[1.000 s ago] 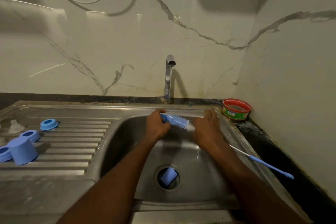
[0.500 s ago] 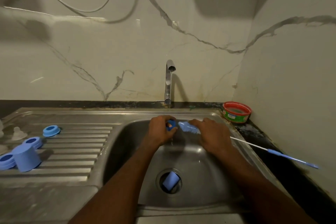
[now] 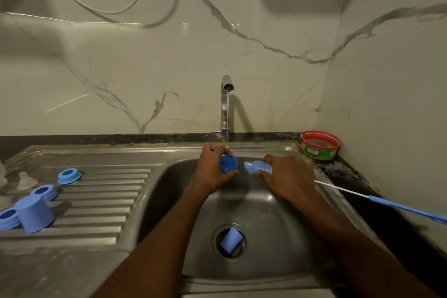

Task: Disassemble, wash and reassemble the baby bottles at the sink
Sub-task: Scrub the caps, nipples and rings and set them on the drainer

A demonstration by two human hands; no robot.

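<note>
**Washing under way, reassembly not yet begun**

Judging by the spread of parts, the disassembly seems largely done and the washing is in progress. A blue bottle [image 3: 228, 163] is gripped by the left hand [image 3: 212, 169], fingers curled round it, its open mouth turned toward the camera, under the thin stream from the tap [image 3: 227, 104]. The bottle brush [image 3: 257, 167] is held by the right hand [image 3: 289, 178], fingers closed on it just behind the bristles, which are seen just beside the bottle's mouth and outside it; its long handle is extended out over the right counter. On the draining board [image 3: 96, 203], three blue collar rings [image 3: 69, 176], an upturned blue cap [image 3: 35, 213] and a clear teat [image 3: 25, 180] are laid apart. Another blue piece [image 3: 231, 241] is lying in the sink drain. Nothing assembled is seen, so rinsing and all reassembly are judged still to come.
</note>
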